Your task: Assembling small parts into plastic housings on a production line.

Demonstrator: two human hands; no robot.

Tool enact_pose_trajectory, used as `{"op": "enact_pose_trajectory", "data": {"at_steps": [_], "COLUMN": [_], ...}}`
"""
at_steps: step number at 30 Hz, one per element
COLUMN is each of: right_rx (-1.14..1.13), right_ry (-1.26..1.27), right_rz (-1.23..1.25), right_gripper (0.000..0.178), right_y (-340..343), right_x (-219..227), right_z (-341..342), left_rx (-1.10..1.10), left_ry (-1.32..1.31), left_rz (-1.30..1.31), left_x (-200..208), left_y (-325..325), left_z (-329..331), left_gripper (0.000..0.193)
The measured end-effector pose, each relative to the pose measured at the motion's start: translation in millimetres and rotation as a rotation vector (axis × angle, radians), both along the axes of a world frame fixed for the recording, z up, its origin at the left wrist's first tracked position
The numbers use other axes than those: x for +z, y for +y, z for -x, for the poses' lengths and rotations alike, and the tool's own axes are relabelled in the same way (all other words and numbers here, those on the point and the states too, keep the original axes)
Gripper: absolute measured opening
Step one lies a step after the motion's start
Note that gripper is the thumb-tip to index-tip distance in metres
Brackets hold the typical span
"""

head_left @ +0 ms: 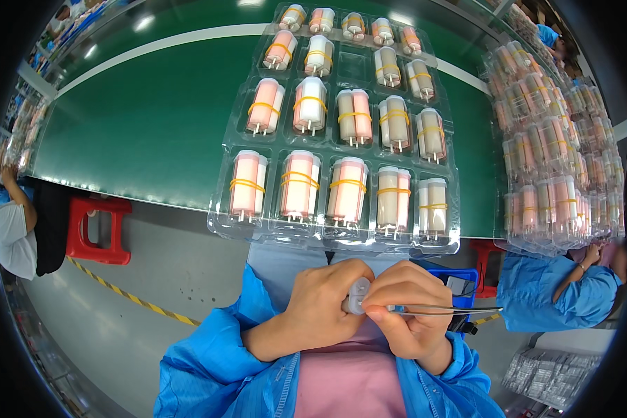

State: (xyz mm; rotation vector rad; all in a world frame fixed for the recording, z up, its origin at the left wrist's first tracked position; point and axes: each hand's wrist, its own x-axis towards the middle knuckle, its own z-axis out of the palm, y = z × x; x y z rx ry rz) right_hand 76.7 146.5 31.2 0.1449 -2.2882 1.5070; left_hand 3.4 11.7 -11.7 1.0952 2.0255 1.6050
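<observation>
My left hand (312, 304) is closed around a grey-white, capped cylindrical plastic piece (359, 295), its rounded end turned up between the two hands. Thin metal tweezers (467, 310) are pinched in my right hand (412, 315); their handle end sticks out to the right, and the tips are hidden by the fingers at the plastic piece. Both hands are together in front of my chest, just below a clear plastic tray (354, 67). In its compartments lie several banded bundles (300, 182) of pink, white and grey tubes, with small white pins at their lower ends.
The tray lies on a green work table (146, 125) and overhangs its near edge. To the right, stacked trays (543, 153) hold more bundles. Below stands a blue bin (475, 279). Red stools (99, 230) and co-workers in blue (536, 289) are at both sides.
</observation>
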Motion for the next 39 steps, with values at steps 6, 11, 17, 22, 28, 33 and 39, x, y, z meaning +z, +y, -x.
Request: {"op": "enact_pose_trajectory", "data": {"at_steps": [6,11,17,22,28,33,39], "right_rx": [-0.019,-0.067,-0.150,-0.101,-0.063,-0.062,-0.065], "right_ry": [0.041,0.047,0.109,0.070,0.034,0.037,0.056], "right_rz": [-0.165,0.037,0.208,0.203,0.190,0.180,0.116], "right_gripper": [0.010,0.012,0.011,0.011,0.009,0.009,0.010], "right_y": [-3.0,3.7,8.7,4.1,-1.8,-2.9,-4.4], "right_x": [3.6,-1.9,-9.4,-9.8,-4.7,-5.3,-5.1], "right_z": [1.5,-6.3,-10.9,-10.4,-7.4,-5.8,-4.7], "left_rx": [0.044,0.052,-0.017,-0.031,-0.051,-0.057,-0.040], "left_ry": [0.139,0.031,-0.087,-0.120,-0.119,-0.114,-0.100], "left_rz": [0.078,0.004,-0.019,-0.037,-0.020,-0.019,-0.030], "left_x": [1.6,-0.7,3.9,3.3,4.9,4.1,4.9], "left_y": [0.7,0.7,-0.4,-0.9,-1.4,-1.1,-0.9], "left_z": [0.4,0.6,2.0,2.0,2.6,2.2,1.4], "left_gripper": [0.027,0.024,0.023,0.024,0.026,0.027,0.026]}}
